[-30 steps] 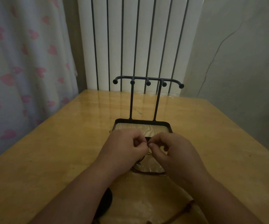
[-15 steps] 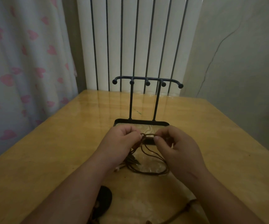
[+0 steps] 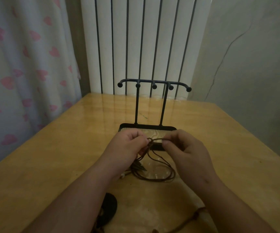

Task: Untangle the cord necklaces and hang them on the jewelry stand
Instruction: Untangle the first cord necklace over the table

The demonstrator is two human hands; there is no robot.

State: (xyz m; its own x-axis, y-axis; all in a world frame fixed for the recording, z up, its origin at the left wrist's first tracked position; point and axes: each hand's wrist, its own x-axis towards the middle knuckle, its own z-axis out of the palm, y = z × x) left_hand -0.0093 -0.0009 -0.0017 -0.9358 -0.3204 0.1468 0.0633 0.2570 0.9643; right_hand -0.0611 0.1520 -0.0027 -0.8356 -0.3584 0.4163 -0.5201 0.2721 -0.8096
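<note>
A black jewelry stand point(image 3: 154, 84) with several knobbed pegs and a wood-lined tray base stands mid-table; nothing hangs on its bar. Just in front of the base, my left hand point(image 3: 127, 147) and my right hand point(image 3: 184, 148) each pinch a brown cord necklace point(image 3: 161, 167), stretching a short knotted length between the fingertips. The rest of the cord droops in loops onto the table, with dark pointed pendants point(image 3: 138, 166) beside my left wrist.
A dark round pendant point(image 3: 109, 207) lies under my left forearm, and another brown cord with beads point(image 3: 198, 216) trails at the bottom right. The wooden table point(image 3: 52, 157) ends at a white radiator point(image 3: 144, 44) behind; a curtain hangs on the left.
My hands have lifted slightly and drawn apart, pulling a length of the cord taut between them. The loops below have come into view on the table.
</note>
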